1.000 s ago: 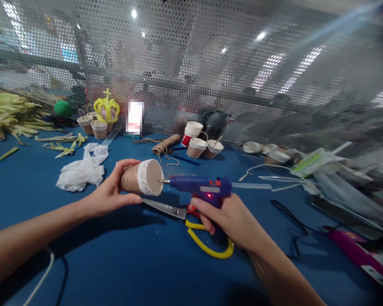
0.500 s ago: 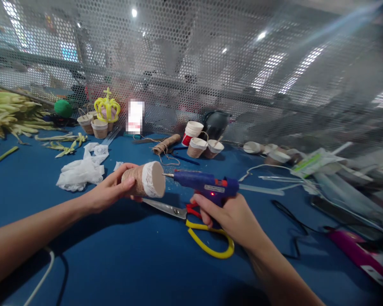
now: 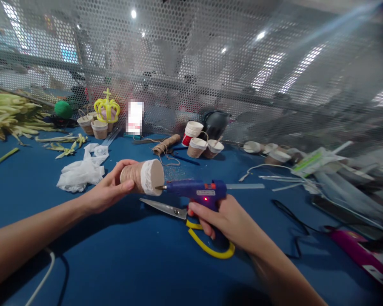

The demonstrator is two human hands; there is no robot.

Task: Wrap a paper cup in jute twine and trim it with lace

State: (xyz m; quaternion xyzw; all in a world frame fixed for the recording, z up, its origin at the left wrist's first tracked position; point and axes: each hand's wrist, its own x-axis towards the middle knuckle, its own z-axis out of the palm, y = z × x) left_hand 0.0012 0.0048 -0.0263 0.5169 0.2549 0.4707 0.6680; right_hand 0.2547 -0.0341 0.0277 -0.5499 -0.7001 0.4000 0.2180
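My left hand is wrapped round a paper cup covered in twine with a white lace band at its rim, held on its side above the blue table. My right hand grips the handle of a blue hot glue gun whose red light is on. The gun's metal nozzle touches the lower rim of the cup at the lace. A clear glue stick sticks out of the back of the gun. Scissors with yellow and red handles lie on the table just under both hands.
White lace cloth lies at the left, a twine spool and several decorated cups stand behind. A yellow crown ornament and green stalks are far left. Glue sticks, cables and a pink tool crowd the right. A perforated metal screen backs the table.
The glue gun's nozzle has dropped from the cup's mouth to its lower rim and now touches it. The cup has turned slightly in my left hand.
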